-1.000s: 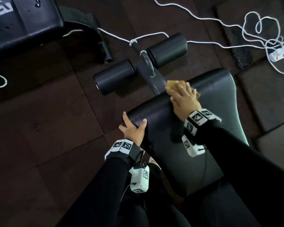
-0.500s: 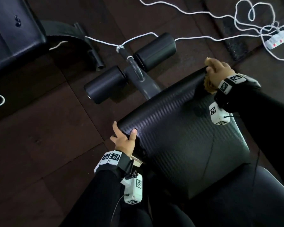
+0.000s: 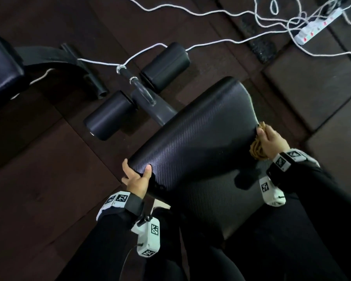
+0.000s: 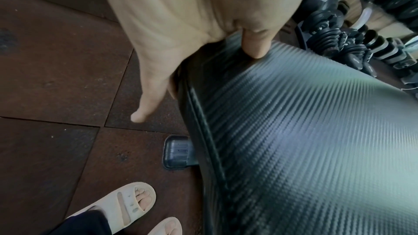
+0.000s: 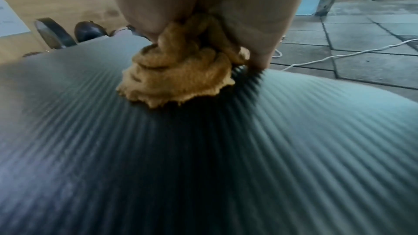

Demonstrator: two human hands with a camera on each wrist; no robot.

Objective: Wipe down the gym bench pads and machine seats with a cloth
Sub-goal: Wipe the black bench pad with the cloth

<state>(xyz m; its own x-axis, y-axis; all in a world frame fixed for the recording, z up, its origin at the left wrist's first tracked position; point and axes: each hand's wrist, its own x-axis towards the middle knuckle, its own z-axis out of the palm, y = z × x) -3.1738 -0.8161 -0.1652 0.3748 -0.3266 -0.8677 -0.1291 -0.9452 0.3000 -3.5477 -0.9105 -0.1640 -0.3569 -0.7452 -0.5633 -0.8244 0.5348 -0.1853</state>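
Note:
A black ribbed bench pad point(image 3: 195, 138) fills the middle of the head view. My left hand point(image 3: 137, 178) grips its near left corner, thumb on top and fingers down the side; the left wrist view shows the thumb point(image 4: 256, 42) pressed on the pad point(image 4: 294, 140). My right hand point(image 3: 272, 141) holds a bunched tan cloth point(image 3: 256, 149) against the pad's right edge. In the right wrist view the cloth point(image 5: 178, 76) is crumpled under my right hand and pressed onto the pad point(image 5: 203, 158).
Two black foam rollers point(image 3: 166, 64) on a metal post stand beyond the pad. White cables point(image 3: 221, 40) and a power strip point(image 3: 316, 26) lie on the dark rubber floor. Another black pad point(image 3: 0, 72) sits far left. Dumbbells point(image 4: 361, 33) are stacked beyond the bench; my sandalled feet point(image 4: 122, 201) stand beside it.
My right hand has swept the cloth from the pad's far middle edge across to the far right corner, then back along the right edge toward me. The left hand has kept its grip.

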